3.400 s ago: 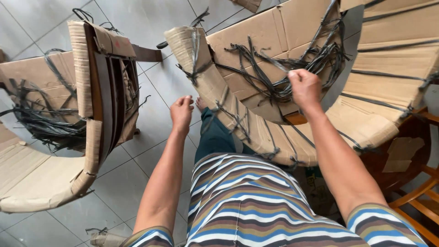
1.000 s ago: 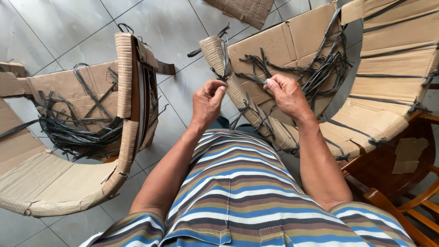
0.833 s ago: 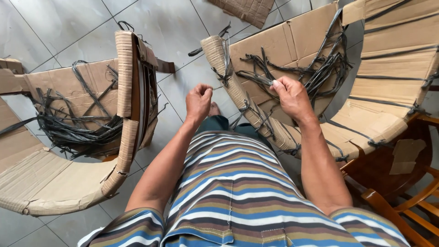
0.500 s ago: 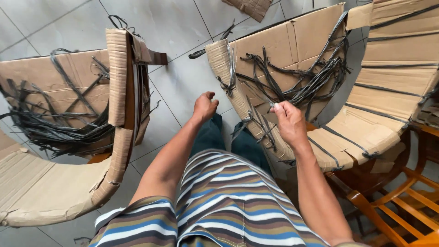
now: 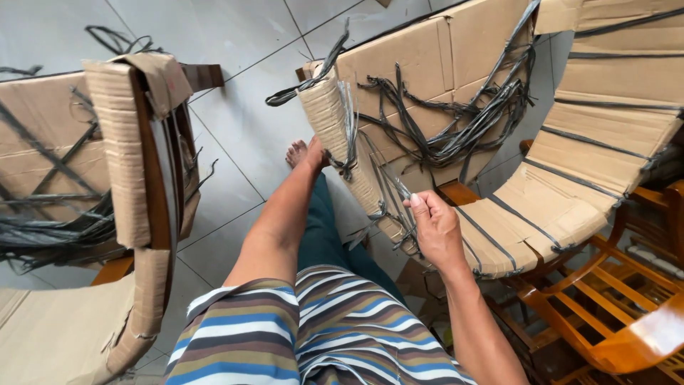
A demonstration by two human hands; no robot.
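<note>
So the right hand (image 5: 436, 229) has its fingers (image 5: 420, 207) pinched tight around a thin grey plastic strap (image 5: 399, 187), one of the bunch running down the edge of the cardboard-wrapped chair (image 5: 427, 64) right in front. That strap sits at the near edge of the wrapped frame, just above a tangle of loose grey straps (image 5: 456, 135) lying across the cardboard. The left hand (image 5: 317, 153) is stretched further out, up against the same wrapped edge, but it's mostly hidden behind it, so I can't tell if the fingers are closed on anything. Off to the left there's a second wrapped chair (image 5: 121, 142) with its own strap mess, standing on the grey tiled floor (image 5: 235, 43). Bare orange wooden chair (image 5: 605, 314) at the near right.
</note>
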